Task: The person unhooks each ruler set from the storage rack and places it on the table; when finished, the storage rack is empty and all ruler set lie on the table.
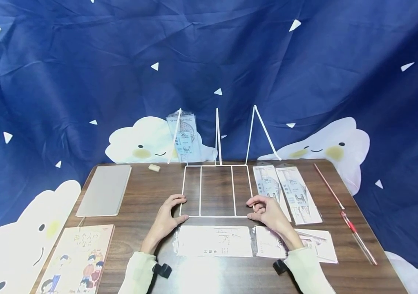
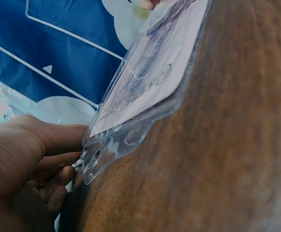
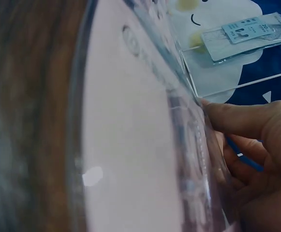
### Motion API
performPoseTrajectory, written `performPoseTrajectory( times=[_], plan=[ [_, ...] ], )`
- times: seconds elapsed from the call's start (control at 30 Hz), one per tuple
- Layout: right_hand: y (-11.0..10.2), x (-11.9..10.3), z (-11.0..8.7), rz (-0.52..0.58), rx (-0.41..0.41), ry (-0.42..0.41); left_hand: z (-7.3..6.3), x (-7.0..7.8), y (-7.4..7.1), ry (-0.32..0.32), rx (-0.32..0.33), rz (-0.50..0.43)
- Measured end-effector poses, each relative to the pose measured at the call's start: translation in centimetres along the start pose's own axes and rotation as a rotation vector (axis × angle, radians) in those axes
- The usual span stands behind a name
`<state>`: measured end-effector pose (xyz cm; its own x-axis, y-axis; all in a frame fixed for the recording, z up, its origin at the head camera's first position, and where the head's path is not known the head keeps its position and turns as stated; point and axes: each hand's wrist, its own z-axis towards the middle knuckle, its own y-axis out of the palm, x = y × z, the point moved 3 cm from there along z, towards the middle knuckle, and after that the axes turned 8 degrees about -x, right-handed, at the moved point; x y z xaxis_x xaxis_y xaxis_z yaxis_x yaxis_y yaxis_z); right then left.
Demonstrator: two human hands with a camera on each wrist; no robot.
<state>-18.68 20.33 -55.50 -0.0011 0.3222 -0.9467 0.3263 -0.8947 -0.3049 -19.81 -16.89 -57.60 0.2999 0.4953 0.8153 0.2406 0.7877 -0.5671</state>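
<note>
A white wire rack (image 1: pixel 216 217) with three upright pointed dividers stands at the middle back of the table. My left hand (image 1: pixel 166 216) grips its front left corner, thumb at the front bar and fingers curled by the side bar. At the front right corner my right hand (image 1: pixel 269 213) pinches the rack with bent fingers. Just before the rack lies a flat packaged ruler set (image 1: pixel 214 241), its clear sleeve close to my left thumb in the left wrist view. Another packaged set (image 1: pixel 269 241) lies partly under my right wrist and fills much of the right wrist view.
One ruler pack (image 1: pixel 184 141) leans upright at the rack's left divider; two more (image 1: pixel 298 196) lie right of the rack. Along the right edge are a pencil (image 1: pixel 328 185) and a red pen (image 1: pixel 357 237). An eraser (image 1: pixel 154 168), grey notebook (image 1: pixel 103 190) and illustrated book (image 1: pixel 74 259) sit left.
</note>
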Motion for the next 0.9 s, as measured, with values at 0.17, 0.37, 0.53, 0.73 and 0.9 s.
performPoseTrajectory(
  times=[0.17,0.37,0.53,0.73,0.9],
  plan=[
    [-0.1,0.3,0.0,-0.044,0.046,-0.005,0.0,0.0,0.0,-0.009,-0.006,0.008],
    [-0.1,0.5,0.0,-0.086,0.086,0.029,0.0,-0.1,0.1,0.011,0.008,0.027],
    [-0.2,0.5,0.0,-0.103,0.095,0.055,0.1,0.1,0.1,0.040,0.026,0.054],
    [-0.3,0.6,-0.1,-0.102,0.105,0.049,0.3,0.5,-0.1,0.014,0.007,0.051],
    [-0.3,0.7,0.1,-0.107,0.105,0.071,1.1,0.9,-1.3,0.041,0.042,-0.009]
  ],
)
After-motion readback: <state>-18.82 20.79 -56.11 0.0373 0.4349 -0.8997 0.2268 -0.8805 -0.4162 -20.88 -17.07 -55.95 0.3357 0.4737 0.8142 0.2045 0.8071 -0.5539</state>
